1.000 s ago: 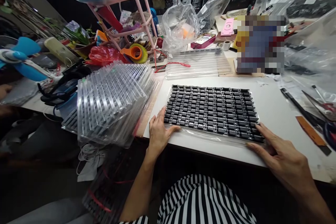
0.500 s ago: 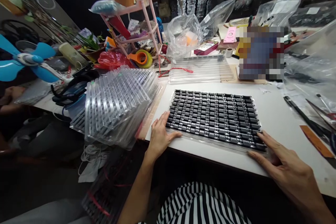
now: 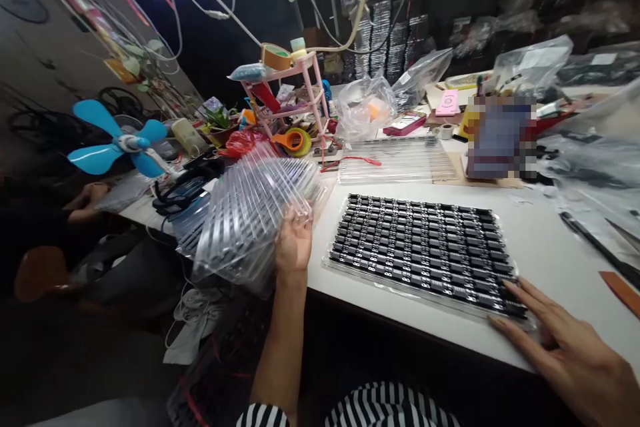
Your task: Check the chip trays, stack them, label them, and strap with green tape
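A clear plastic tray filled with rows of small black parts (image 3: 425,247) lies on the white tabletop in front of me. My right hand (image 3: 560,333) grips its near right corner, fingers on the top side and thumb at the front edge. To the left, my left hand (image 3: 295,240) has its fingers closed on the right edge of a clear ribbed plastic tray (image 3: 245,207). This tray is tilted on top of a stack of similar trays (image 3: 305,177), its far end raised. The fingertips show through the clear plastic.
Another clear ribbed tray (image 3: 395,160) lies behind the filled one, with a red string on it. A pink rack (image 3: 315,97), tape rolls (image 3: 295,140) and a blue fan (image 3: 125,140) stand to the left. Plastic bags (image 3: 590,167) and an orange-brown strip (image 3: 620,290) lie right. Another person's hands (image 3: 87,197) show far left.
My left hand has left the filled tray's left edge and moved left to the stack, where it has taken hold of the top tray. My right hand stays at its corner. The view has tilted up.
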The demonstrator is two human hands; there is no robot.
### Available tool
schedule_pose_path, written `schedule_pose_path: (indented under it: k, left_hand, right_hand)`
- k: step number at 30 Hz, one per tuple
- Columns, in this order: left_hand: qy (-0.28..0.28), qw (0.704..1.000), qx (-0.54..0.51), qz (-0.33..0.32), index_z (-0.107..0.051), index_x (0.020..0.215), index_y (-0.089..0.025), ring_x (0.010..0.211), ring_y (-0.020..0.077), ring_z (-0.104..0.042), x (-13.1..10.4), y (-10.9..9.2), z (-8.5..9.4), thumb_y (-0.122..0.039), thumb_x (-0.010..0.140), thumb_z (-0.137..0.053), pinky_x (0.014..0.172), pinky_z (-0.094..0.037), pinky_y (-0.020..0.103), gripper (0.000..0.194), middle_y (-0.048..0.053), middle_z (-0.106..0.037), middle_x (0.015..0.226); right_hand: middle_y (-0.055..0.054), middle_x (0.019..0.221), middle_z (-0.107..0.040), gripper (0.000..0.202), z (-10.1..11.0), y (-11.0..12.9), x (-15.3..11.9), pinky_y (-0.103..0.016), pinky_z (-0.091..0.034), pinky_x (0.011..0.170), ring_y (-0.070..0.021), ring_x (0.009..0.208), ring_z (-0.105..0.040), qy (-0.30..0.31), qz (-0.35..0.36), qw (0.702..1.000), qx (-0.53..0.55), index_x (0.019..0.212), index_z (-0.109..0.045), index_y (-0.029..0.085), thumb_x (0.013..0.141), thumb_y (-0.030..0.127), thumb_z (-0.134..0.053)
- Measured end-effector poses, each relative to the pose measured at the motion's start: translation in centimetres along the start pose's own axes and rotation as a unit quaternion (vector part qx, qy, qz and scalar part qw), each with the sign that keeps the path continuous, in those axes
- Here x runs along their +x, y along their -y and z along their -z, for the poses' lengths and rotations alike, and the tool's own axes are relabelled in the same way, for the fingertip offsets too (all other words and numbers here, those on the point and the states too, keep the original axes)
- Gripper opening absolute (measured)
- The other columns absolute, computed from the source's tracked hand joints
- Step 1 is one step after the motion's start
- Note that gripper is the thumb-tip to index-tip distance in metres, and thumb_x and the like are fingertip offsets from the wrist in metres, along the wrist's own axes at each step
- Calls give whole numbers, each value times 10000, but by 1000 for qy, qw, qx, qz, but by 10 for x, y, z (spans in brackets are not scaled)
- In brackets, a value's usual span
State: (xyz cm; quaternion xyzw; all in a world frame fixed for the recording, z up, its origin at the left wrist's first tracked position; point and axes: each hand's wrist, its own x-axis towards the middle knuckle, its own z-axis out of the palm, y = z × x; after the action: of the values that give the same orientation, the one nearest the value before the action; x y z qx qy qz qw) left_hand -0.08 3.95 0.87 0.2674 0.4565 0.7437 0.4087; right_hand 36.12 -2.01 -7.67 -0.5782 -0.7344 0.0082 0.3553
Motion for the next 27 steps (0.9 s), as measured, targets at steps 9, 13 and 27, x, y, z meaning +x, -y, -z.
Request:
schedule_pose_path:
  k: [9,13,27]
  left_hand:
    - [88,991,42,93,-517,1255,-240,486,101,-541,-29,0,40,-346,758,-669,512,-487,234,531,-62,-563,534]
    - [116,958,257,53,-521,1253,-151,432,77,-402,-10,18,39,-469,798,-575,432,-367,194,558,-79,-422,505]
    - [202,779,577,-140,-582,1200,-138,1217,238,-487,43,59,28,-441,829,-398,1061,-347,384,513,122,-563,1270]
  right_hand:
    - [-82,1150,-593,515,29,5,35,-358,-500,685,-152,642,-557,-16,-190,908,373,1367,-425,277,912,518,-449]
    - [-39,846,-594,685,30,3,59,-264,-451,446,-127,519,-520,97,-249,832,487,1406,-367,201,849,562,-539]
    - [-111,1042,-594,465,0,-33,80,-342,-471,791,-219,855,-602,187,-132,973,31,1307,-499,132,941,393,-379]
